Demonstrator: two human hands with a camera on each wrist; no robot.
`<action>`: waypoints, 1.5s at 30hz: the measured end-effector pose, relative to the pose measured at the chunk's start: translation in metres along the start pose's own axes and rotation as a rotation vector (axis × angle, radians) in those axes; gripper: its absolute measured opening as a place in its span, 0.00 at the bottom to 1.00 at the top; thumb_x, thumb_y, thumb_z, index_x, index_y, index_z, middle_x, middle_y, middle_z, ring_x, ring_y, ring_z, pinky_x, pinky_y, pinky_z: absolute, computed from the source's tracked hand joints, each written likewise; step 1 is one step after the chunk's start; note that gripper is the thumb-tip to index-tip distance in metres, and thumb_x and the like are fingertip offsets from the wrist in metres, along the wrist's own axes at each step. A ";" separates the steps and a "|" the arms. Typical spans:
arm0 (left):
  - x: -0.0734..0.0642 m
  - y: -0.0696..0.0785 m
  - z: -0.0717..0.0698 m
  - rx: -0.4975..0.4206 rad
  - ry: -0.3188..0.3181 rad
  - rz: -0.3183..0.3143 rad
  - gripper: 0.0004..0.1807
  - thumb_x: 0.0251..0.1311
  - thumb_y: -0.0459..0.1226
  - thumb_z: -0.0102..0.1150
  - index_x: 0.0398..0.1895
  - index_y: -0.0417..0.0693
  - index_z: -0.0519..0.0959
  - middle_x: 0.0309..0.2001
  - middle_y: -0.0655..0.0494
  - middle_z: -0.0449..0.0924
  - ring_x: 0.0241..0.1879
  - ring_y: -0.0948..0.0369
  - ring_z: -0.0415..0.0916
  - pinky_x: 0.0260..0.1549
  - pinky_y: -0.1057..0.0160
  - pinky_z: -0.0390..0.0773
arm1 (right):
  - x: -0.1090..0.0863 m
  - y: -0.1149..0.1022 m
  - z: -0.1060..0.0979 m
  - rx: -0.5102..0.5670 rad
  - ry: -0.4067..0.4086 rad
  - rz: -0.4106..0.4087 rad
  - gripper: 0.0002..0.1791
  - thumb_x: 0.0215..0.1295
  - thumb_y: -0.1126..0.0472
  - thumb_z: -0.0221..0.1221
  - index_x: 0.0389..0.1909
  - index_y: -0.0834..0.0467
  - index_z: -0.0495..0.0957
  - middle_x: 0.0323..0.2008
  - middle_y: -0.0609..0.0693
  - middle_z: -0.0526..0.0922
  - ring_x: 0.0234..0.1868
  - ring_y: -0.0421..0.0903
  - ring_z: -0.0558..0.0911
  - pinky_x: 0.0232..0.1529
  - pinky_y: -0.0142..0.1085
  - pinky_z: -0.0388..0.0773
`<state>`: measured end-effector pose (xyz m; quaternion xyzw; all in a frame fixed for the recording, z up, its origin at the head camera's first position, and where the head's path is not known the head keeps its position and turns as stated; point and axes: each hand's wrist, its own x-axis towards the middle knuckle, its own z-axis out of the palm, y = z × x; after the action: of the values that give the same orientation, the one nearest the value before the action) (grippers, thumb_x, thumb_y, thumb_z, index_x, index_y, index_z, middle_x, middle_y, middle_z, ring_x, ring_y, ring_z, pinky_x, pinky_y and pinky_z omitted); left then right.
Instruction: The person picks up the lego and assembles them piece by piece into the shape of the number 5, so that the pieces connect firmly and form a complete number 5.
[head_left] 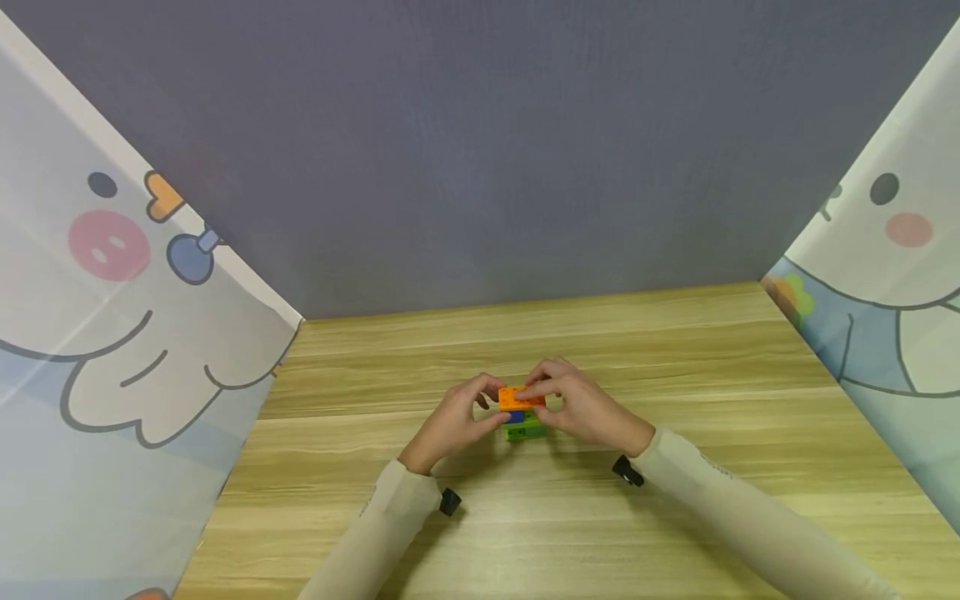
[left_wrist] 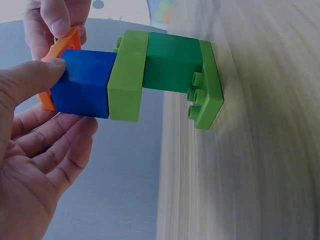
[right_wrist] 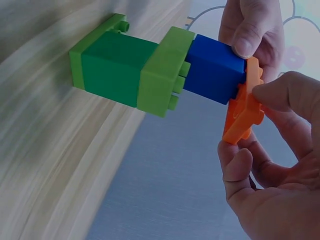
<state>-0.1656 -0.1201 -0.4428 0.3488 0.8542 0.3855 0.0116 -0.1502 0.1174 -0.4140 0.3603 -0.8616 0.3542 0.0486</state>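
A small tower of toy building bricks stands upright on the table. Its base is a flat light green plate, under a dark green block. Above that sits a light green brick with studs showing, then a blue block over one end of it. At the top, an orange plate meets the blue block and juts out past it. My left hand grips the blue block near its top, thumb at the orange plate's edge. With thumb and fingers, my right hand pinches the overhanging orange plate.
The wood-grain table ends at a grey-blue panel behind the tower. Cartoon-printed panels stand at both sides. A small black device shows by each sleeve cuff.
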 end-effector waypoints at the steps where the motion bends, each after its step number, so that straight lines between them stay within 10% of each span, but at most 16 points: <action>1: 0.000 0.000 0.000 0.001 0.000 0.001 0.17 0.60 0.40 0.63 0.51 0.51 0.72 0.43 0.60 0.77 0.42 0.55 0.77 0.39 0.58 0.78 | 0.000 0.000 -0.001 -0.009 -0.006 0.000 0.15 0.56 0.67 0.63 0.44 0.52 0.85 0.44 0.43 0.75 0.46 0.41 0.70 0.43 0.37 0.74; 45: -0.002 -0.002 0.003 -0.096 0.058 0.124 0.13 0.61 0.36 0.60 0.48 0.50 0.73 0.47 0.62 0.76 0.43 0.64 0.74 0.42 0.64 0.77 | -0.007 0.006 0.001 0.029 0.024 0.035 0.14 0.57 0.65 0.66 0.45 0.53 0.83 0.45 0.41 0.79 0.41 0.40 0.76 0.36 0.32 0.76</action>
<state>-0.1641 -0.1204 -0.4466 0.3888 0.8114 0.4360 -0.0203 -0.1493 0.1236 -0.4207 0.3416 -0.8619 0.3716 0.0476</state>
